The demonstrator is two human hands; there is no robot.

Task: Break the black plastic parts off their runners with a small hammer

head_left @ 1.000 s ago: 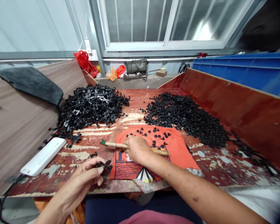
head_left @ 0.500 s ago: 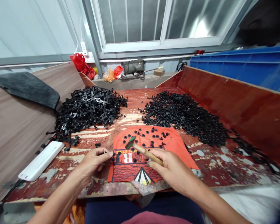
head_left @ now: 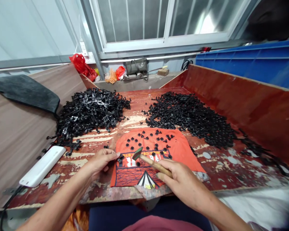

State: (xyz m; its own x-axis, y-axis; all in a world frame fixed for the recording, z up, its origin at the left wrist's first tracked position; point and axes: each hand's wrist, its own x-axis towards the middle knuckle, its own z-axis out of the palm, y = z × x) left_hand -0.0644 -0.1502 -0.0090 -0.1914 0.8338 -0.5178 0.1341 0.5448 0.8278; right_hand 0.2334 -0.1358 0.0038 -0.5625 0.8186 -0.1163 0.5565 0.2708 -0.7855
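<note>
My right hand [head_left: 177, 173] is wrapped round the wooden handle of a small hammer [head_left: 153, 163]. Its dark green head hangs low over the orange-red printed cloth [head_left: 183, 150]. At the cloth's left edge my left hand [head_left: 101, 162] is closed in a pinch, thumb against fingers; whatever is between them is hidden. Small black round parts [head_left: 121, 156] lie right by the left fingertips. Several more black parts with round flat bases and short stems [head_left: 147, 148] are spread over the cloth, mostly on its upper half.
Behind the cloth rise two heaps of black parts, a left pile [head_left: 93, 106] and a right pile [head_left: 183, 115]. A white oblong device [head_left: 42, 166] with a cable lies at the left. Wooden side boards [head_left: 243, 99] edge the worn red table; a blue crate [head_left: 245, 67] stands beyond.
The hammer head has dropped slightly towards the cloth. My left hand has shifted a little to the right, its fingertips now beside the black parts at the cloth's edge.
</note>
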